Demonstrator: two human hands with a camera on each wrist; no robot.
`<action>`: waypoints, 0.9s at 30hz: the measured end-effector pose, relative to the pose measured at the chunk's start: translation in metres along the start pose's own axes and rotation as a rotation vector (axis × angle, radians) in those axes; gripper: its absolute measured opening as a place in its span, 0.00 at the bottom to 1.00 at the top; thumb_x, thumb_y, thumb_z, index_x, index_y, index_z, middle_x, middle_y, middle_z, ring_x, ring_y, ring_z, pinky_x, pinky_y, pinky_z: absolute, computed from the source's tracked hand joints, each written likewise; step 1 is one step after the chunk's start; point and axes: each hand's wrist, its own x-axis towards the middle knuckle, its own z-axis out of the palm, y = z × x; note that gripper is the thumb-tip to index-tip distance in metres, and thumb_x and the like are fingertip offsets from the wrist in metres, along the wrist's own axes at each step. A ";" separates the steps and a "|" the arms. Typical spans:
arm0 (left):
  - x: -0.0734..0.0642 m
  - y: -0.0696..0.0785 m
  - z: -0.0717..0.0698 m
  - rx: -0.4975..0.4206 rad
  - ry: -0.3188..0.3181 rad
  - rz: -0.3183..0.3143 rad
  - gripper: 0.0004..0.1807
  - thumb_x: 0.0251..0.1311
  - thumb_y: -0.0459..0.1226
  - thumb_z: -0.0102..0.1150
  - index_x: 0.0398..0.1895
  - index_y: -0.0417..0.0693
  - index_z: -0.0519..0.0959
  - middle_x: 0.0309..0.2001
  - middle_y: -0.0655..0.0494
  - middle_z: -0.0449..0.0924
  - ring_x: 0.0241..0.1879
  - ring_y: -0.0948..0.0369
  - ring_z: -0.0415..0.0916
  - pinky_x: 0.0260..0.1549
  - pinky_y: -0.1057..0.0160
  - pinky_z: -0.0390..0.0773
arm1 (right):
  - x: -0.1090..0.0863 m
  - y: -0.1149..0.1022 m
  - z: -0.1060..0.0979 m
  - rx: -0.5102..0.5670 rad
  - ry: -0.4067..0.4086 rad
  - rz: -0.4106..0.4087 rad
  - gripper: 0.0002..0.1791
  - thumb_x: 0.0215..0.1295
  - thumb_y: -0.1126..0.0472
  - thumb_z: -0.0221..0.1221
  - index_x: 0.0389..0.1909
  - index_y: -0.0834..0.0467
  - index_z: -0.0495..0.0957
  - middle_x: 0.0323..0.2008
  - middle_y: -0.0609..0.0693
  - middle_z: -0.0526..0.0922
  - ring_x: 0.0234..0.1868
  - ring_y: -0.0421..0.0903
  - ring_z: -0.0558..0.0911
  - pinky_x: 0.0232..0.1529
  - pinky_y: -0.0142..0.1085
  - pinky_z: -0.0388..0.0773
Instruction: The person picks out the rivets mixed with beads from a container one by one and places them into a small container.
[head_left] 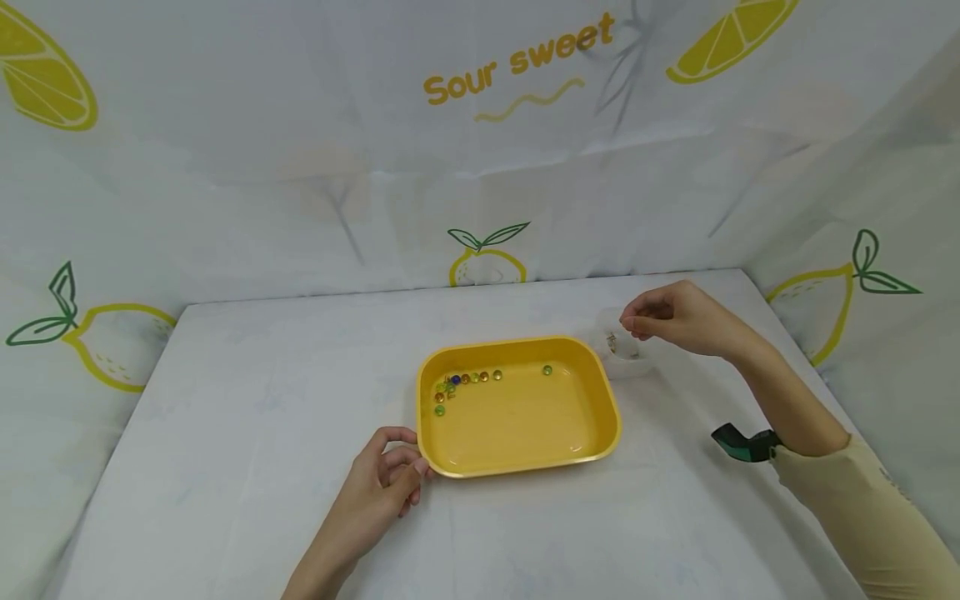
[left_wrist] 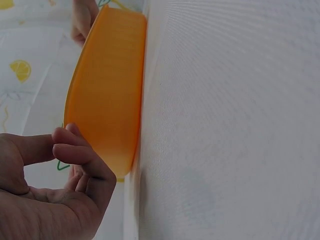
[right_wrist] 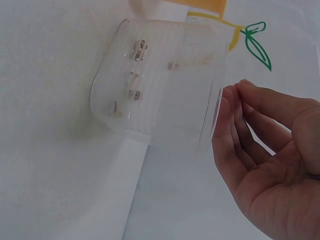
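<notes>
A yellow tray (head_left: 517,425) holds several glass marbles (head_left: 483,377), mostly along its far left side, and a few small gold-coloured pieces (head_left: 451,396) among them. At the tray's near left corner my left hand (head_left: 386,479) grips the rim between thumb and fingers. To the right of the tray stands a clear plastic container (right_wrist: 170,90) with several small metallic pieces (right_wrist: 139,50) inside. Over its rim hovers my right hand (head_left: 678,321), thumb and fingertips brought together. I cannot tell if something tiny is between them.
A white cloth covers the table (head_left: 277,400). Behind it and at both sides hang white curtains (head_left: 285,167) printed with lemons. The right forearm wears a dark strap (head_left: 746,443) just at the sleeve's end.
</notes>
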 end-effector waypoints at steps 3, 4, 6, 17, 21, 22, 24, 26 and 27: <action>0.000 0.000 0.000 -0.003 -0.003 0.002 0.20 0.75 0.33 0.61 0.65 0.46 0.68 0.43 0.46 0.86 0.29 0.60 0.74 0.24 0.69 0.72 | 0.000 0.001 0.001 -0.001 0.006 0.006 0.08 0.78 0.65 0.62 0.50 0.63 0.87 0.43 0.55 0.90 0.38 0.40 0.86 0.43 0.25 0.85; 0.000 0.000 0.000 -0.004 -0.004 0.003 0.20 0.75 0.33 0.61 0.65 0.46 0.68 0.43 0.46 0.86 0.29 0.60 0.74 0.24 0.69 0.73 | 0.000 0.001 0.001 0.000 0.007 0.007 0.08 0.78 0.65 0.62 0.50 0.63 0.87 0.43 0.55 0.90 0.38 0.41 0.87 0.43 0.25 0.85; 0.000 0.000 0.000 -0.004 -0.004 0.005 0.20 0.76 0.33 0.62 0.65 0.45 0.68 0.43 0.46 0.86 0.29 0.60 0.74 0.24 0.69 0.72 | 0.000 0.001 0.001 0.003 0.007 0.009 0.08 0.78 0.64 0.63 0.50 0.63 0.87 0.43 0.55 0.91 0.39 0.42 0.87 0.44 0.26 0.86; 0.000 0.000 0.000 0.003 -0.003 0.005 0.20 0.76 0.33 0.61 0.65 0.46 0.68 0.43 0.46 0.86 0.28 0.60 0.74 0.24 0.69 0.72 | -0.006 -0.009 -0.001 0.034 0.036 -0.054 0.09 0.77 0.65 0.64 0.51 0.64 0.87 0.45 0.58 0.91 0.38 0.37 0.88 0.44 0.25 0.86; -0.001 0.000 0.000 0.006 0.000 0.004 0.20 0.76 0.33 0.61 0.65 0.46 0.68 0.42 0.47 0.85 0.28 0.60 0.74 0.24 0.69 0.73 | -0.008 -0.017 -0.001 0.033 0.041 -0.089 0.08 0.76 0.65 0.65 0.50 0.63 0.87 0.44 0.55 0.91 0.37 0.37 0.88 0.43 0.26 0.87; -0.001 0.000 0.000 0.007 0.001 0.004 0.20 0.76 0.33 0.61 0.65 0.46 0.68 0.42 0.47 0.85 0.28 0.60 0.74 0.24 0.69 0.73 | -0.008 -0.020 -0.001 0.031 0.041 -0.096 0.08 0.76 0.64 0.65 0.50 0.63 0.87 0.44 0.55 0.91 0.37 0.37 0.88 0.43 0.26 0.87; -0.001 0.001 0.000 0.009 0.004 0.003 0.20 0.76 0.33 0.61 0.65 0.46 0.69 0.42 0.47 0.85 0.28 0.60 0.74 0.24 0.69 0.73 | -0.009 -0.025 -0.001 0.034 0.041 -0.109 0.07 0.76 0.64 0.66 0.50 0.62 0.87 0.45 0.55 0.91 0.37 0.37 0.88 0.43 0.27 0.87; -0.001 0.001 0.000 0.011 0.005 0.003 0.20 0.76 0.33 0.61 0.65 0.47 0.69 0.42 0.48 0.85 0.28 0.61 0.74 0.24 0.69 0.73 | -0.009 -0.030 -0.001 0.038 0.043 -0.123 0.07 0.76 0.63 0.66 0.50 0.60 0.87 0.45 0.56 0.91 0.38 0.38 0.88 0.43 0.27 0.87; -0.001 0.001 0.001 0.011 0.005 0.003 0.20 0.76 0.33 0.61 0.65 0.47 0.69 0.42 0.48 0.85 0.28 0.61 0.74 0.24 0.69 0.72 | -0.009 -0.033 -0.001 0.044 0.044 -0.130 0.07 0.76 0.63 0.66 0.50 0.60 0.87 0.45 0.56 0.91 0.38 0.38 0.89 0.43 0.27 0.87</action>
